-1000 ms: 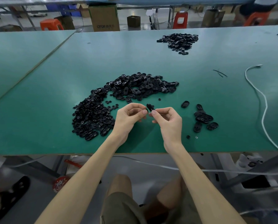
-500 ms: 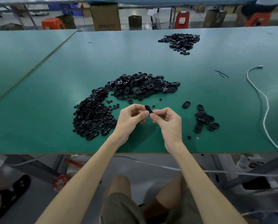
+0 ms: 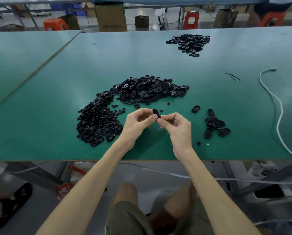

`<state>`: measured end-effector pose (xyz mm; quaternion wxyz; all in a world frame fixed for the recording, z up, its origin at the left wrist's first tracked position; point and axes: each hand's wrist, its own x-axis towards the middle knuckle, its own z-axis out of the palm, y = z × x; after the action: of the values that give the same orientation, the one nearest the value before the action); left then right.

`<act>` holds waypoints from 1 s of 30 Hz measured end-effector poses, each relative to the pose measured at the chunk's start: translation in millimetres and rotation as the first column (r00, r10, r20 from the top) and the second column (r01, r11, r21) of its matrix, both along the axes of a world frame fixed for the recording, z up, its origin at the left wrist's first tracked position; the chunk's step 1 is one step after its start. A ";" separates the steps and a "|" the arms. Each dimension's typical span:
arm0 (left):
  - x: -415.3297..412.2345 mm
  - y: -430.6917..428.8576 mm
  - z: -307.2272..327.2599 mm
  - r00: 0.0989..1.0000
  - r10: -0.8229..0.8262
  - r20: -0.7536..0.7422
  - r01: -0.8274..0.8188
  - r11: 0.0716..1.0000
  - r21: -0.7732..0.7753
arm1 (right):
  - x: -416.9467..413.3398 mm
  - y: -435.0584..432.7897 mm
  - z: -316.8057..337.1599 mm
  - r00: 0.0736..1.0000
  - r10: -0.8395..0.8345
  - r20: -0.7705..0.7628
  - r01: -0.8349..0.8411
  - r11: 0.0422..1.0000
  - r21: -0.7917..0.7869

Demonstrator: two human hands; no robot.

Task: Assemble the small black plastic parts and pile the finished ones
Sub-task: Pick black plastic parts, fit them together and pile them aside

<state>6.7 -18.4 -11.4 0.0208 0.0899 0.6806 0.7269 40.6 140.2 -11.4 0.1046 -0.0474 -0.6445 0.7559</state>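
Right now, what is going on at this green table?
A person sits at the green table and works with bare hands. The left hand and the right hand both pinch one small black part between the fingertips, just above the table. A big heap of loose parts lies to the left and behind the hands. A small group of parts lies to the right, probably the finished ones.
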 end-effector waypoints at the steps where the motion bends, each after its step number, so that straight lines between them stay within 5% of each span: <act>1: 0.1 0.3 0.2 1.000 -0.003 0.003 0.003 1.000 -0.003 | 0.1 0.3 0.3 1.000 0.002 0.000 -0.002 1.000 0.000; 30: -0.4 -7.9 -0.3 0.995 -0.104 -0.011 0.104 0.989 0.103 | 2.2 -3.9 3.1 0.998 0.064 -0.008 -0.065 0.998 -0.016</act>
<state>6.3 -26.3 -11.7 0.0520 0.1282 0.6364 0.7588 42.8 136.3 -8.3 0.0823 -0.0244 -0.6393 0.7641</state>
